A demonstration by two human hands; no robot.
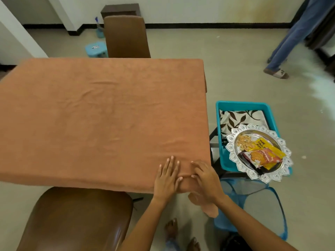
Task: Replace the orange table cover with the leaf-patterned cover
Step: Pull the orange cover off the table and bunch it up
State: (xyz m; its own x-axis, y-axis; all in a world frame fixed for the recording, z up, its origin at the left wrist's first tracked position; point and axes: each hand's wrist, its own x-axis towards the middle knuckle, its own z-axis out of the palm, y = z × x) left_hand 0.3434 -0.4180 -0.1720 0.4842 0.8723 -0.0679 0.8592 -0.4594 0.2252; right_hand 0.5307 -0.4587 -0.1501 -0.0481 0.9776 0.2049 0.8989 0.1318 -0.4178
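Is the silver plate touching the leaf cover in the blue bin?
Cannot tell. In the head view the plate sits over the bin and hides part of the leaf cover, but it may rest only on the bin's rim.

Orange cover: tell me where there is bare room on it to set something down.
Nearly all of the orange cover is bare, from the far edge by the brown chair to the left side. Only the near right corner is taken, where the left hand lies flat and the right hand gathers the cloth. The blue bin is crowded: leaf cover and silver tray.
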